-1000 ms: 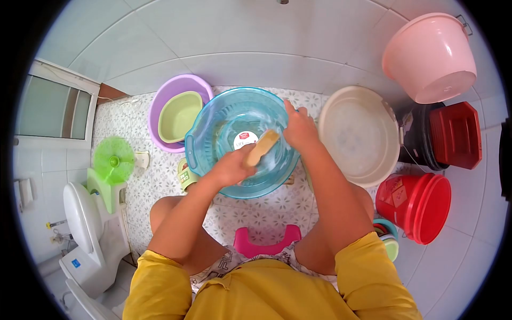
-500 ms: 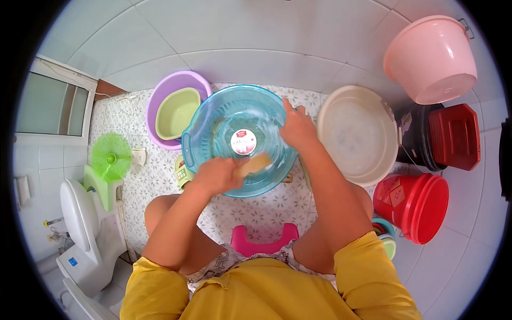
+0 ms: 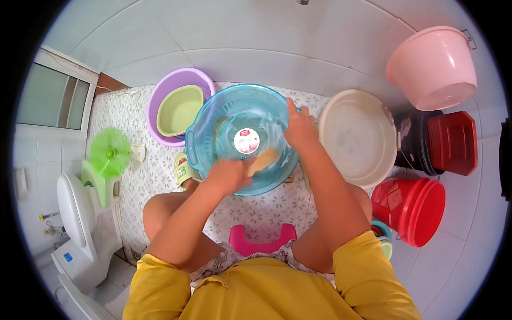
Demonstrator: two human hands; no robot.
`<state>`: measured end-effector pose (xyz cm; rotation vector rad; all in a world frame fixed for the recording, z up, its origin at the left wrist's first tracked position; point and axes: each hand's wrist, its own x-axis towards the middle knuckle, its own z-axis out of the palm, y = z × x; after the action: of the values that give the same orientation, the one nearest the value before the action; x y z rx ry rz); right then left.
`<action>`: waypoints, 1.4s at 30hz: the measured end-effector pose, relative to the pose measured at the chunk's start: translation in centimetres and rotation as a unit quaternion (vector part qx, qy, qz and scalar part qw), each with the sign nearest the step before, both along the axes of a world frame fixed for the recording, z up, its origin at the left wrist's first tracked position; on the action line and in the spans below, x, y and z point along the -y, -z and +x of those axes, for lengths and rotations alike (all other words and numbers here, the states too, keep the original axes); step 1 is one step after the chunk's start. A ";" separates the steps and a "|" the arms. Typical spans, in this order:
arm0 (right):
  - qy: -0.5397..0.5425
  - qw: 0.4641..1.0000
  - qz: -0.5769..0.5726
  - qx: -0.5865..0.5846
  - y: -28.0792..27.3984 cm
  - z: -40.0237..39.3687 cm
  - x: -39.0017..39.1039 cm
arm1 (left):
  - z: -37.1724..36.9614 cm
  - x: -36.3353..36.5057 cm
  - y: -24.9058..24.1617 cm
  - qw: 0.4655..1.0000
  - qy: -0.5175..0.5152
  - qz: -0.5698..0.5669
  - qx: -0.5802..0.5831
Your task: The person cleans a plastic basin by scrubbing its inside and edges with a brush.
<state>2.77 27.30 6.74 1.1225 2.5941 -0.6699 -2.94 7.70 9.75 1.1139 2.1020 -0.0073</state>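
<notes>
A translucent blue basin [image 3: 242,184] with a round white-and-red label [image 3: 246,141] on its bottom is tilted in front of me, between my knees. Inside it, my left hand [image 3: 229,177] is closed around a tan scrubbing brush [image 3: 263,162], held low near the label; its bristle side is hidden. My right hand [image 3: 300,130] grips the basin's right rim, thumb and fingers over the edge.
A purple basin [image 3: 154,104] holding a green basin [image 3: 180,111] stands left. At right are a cream basin [image 3: 358,138], a red bucket [image 3: 408,208], a black bucket [image 3: 418,141] and a pink bucket [image 3: 433,69]. A toilet [image 3: 74,210] and a pink stool [image 3: 262,242] are close by.
My left hand and the brush have shifted slightly right inside the blue basin. The basin has also moved a little right, and more of the slippered left foot shows.
</notes>
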 end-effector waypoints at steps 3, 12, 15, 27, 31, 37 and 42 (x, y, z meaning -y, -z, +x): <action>0.001 1.000 -0.004 -0.003 -0.1 0.0 0.0 | -0.3 1.3 -1.8 0.999 0.021 -0.027 0.022; -0.001 1.000 -0.020 0.009 -0.7 -0.2 0.1 | 0.4 -1.7 1.5 0.998 -0.037 0.042 -0.027; -0.002 1.000 -0.010 0.005 -0.6 -0.4 0.0 | 0.2 -1.9 1.1 0.998 -0.049 0.019 -0.043; -0.009 1.000 0.008 0.007 0.1 -0.1 0.3 | -0.2 1.3 -2.4 0.991 0.021 -0.125 0.029; -0.015 1.000 0.009 0.010 -0.3 -0.1 0.4 | 0.0 0.4 1.0 0.999 -0.018 -0.037 0.004; -0.005 1.000 -0.006 0.009 -0.4 -0.3 0.4 | 0.4 -1.0 3.3 0.996 -0.036 0.016 -0.077; -0.015 1.000 -0.017 0.014 -0.3 -0.2 0.3 | 0.2 -0.6 -2.0 0.994 -0.022 -0.108 0.004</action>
<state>2.60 27.04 7.06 1.0734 2.5603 -0.6837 -2.74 8.32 11.70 0.9373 2.0621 -0.2045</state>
